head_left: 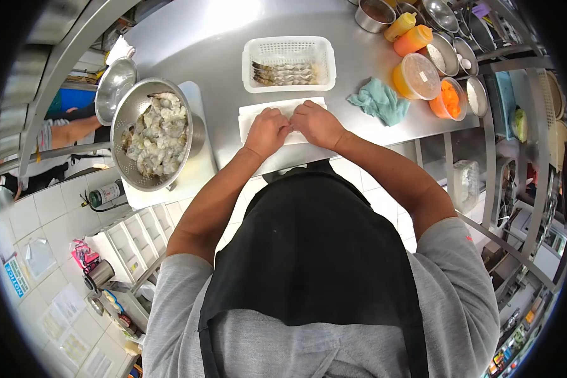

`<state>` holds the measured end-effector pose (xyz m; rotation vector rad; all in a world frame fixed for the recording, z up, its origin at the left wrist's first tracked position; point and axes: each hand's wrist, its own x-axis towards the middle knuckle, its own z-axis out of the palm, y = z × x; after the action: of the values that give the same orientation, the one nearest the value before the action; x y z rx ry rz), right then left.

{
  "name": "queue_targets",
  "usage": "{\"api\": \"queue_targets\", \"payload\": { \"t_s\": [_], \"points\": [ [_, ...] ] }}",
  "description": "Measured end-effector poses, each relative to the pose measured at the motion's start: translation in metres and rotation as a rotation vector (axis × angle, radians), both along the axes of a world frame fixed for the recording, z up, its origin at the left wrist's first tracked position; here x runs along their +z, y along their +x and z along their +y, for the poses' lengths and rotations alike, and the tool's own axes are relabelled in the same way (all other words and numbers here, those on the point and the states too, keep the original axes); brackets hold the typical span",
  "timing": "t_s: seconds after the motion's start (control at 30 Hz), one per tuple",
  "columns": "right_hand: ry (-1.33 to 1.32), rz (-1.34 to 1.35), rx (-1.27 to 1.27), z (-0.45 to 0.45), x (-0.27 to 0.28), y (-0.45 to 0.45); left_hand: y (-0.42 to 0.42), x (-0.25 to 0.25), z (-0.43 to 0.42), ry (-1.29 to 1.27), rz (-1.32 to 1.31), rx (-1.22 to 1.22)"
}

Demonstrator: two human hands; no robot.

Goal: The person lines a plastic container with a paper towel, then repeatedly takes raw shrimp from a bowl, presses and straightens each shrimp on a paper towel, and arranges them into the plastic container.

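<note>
My left hand (268,133) and my right hand (317,125) meet over a flat white board or pad (254,113) at the table's front edge. Their fingers are closed and press together; whatever is between them is hidden. Just beyond sits a white perforated basket (288,41) with several shrimp (285,74) laid side by side. To the left, a steel colander (121,129) is heaped with peeled raw shrimp (160,135), standing over a white cutting board (197,104).
Right of my hands lies a crumpled teal cloth (380,101). Beyond it stand a lidded plastic tub (416,75), an orange-filled container (447,101), squeeze bottles (413,40) and steel bowls (444,53). Another person's arm (72,132) shows at far left, behind a metal rail.
</note>
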<state>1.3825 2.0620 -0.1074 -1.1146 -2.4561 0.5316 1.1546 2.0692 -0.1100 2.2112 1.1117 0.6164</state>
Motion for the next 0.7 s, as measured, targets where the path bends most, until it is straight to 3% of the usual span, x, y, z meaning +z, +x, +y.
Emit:
{"api": "queue_targets", "payload": {
  "t_s": [0.23, 0.7],
  "points": [
    [0.012, 0.1, -0.087, -0.01, 0.016, -0.014, -0.022, 0.024, -0.016, 0.059, -0.01, 0.17],
    [-0.018, 0.065, 0.066, 0.011, -0.006, -0.047, -0.048, -0.004, -0.001, 0.055, -0.04, 0.055]
  ]
}}
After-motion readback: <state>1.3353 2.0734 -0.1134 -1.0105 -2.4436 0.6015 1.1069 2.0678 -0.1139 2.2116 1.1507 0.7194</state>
